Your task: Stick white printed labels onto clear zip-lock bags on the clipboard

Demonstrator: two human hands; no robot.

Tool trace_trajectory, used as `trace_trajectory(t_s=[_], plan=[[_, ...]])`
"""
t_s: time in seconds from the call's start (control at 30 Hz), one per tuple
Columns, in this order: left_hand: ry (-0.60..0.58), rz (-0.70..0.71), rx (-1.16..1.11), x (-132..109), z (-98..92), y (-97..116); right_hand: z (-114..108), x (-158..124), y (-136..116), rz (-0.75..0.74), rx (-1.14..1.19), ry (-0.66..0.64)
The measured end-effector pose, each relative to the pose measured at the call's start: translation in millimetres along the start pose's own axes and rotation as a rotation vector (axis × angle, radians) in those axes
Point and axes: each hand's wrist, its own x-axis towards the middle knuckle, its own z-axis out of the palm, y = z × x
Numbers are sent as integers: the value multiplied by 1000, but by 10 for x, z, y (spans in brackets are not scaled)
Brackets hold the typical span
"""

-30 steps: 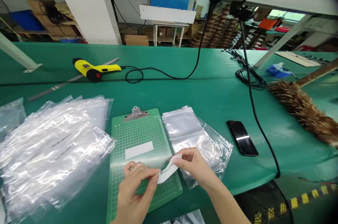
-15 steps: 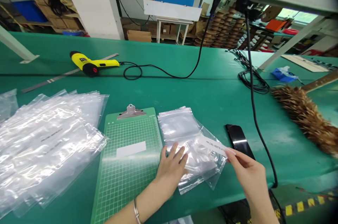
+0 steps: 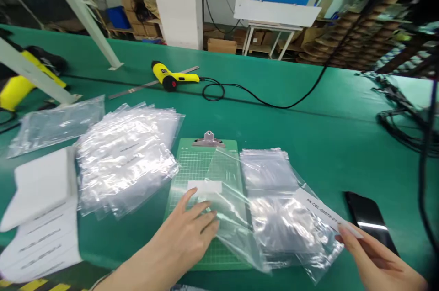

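My left hand (image 3: 192,231) is over the green clipboard (image 3: 192,163), its fingers spread and touching a clear plastic bag (image 3: 228,206). That bag lies slanted across the board and partly covers a blank white strip (image 3: 206,186). To its right is a stack of clear zip bags (image 3: 269,190). My right hand (image 3: 377,250) pinches one end of a white printed label (image 3: 318,208) between thumb and fingers. The label's other end reaches over the stack. The fingertips of my left hand are partly blurred.
Left of the clipboard lies a fan of clear bags (image 3: 126,158), beside a printed label sheet (image 3: 44,245). A yellow heat gun (image 3: 171,76) and a metal ruler (image 3: 133,90) are further back. A black phone (image 3: 370,218) lies right; a black cable (image 3: 427,181) hangs nearby.
My left hand has moved left from the bag stack onto the clipboard, and one bag now lies across the board. My right hand still holds the label. The view has turned left.
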Motion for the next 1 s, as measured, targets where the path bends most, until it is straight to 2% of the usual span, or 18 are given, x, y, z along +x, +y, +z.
trace_trajectory(t_s=[0.1,0.2,0.33,0.4,0.47,0.57,0.67,0.83,1.0], plan=[[-87,-79,2,-383,215,-64,220,-63,-6,9,27,-57],[-201,-89,-74,-554,282,-111,515,-191,-86,74,86,-219],[-179,-197,-207,-433,167,-319,993,-497,-219,239,413,-541],[-151,-279,-151,-278,152,-544,1206,-653,-255,273,509,-675],[-119,-340,-53,-121,193,-815,1365,-763,-266,277,539,-751],[-158,-336,-10,35,280,-1169,1492,-817,-255,278,521,-804],[-194,-311,-53,65,317,-1358,1531,-785,-245,263,494,-827],[-196,-289,-106,10,277,-1429,1556,-749,-300,240,403,-807],[-186,-304,-150,5,227,-1457,1586,-832,-371,228,366,-799]])
